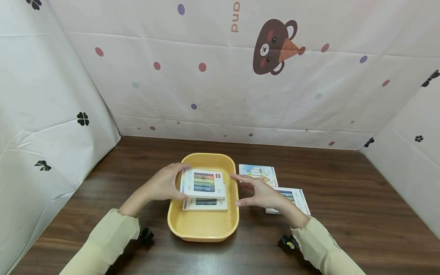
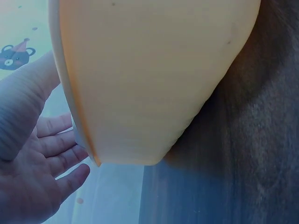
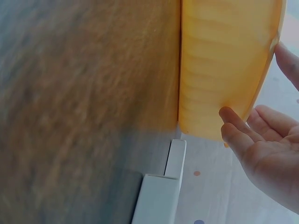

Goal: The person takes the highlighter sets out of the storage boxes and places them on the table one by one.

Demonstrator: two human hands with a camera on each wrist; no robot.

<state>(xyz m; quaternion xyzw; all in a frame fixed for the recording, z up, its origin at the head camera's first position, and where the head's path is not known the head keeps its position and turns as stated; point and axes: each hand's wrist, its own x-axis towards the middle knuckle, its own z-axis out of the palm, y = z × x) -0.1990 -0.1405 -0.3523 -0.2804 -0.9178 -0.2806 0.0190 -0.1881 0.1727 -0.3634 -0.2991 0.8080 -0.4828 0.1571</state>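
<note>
A yellow plastic tray (image 1: 203, 229) stands on the table between the hands. Inside it, a white box of coloured pens (image 1: 204, 183) lies over another white box with dark pens (image 1: 206, 205), covering part of it. My left hand (image 1: 165, 182) holds the upper box at its left end, thumb at the near edge and fingers at the far edge. In the left wrist view that hand reaches over the tray rim (image 2: 70, 88). My right hand (image 1: 259, 193) is at the tray's right rim, thumb and fingers spread, with nothing held between them.
To the right of the tray lie a white box with a cartoon print (image 1: 259, 173) and another windowed pen box (image 1: 299, 198), partly hidden by the right hand and forearm. A printed white cloth (image 1: 220, 91) hangs behind and beside the brown wooden table (image 1: 361, 206).
</note>
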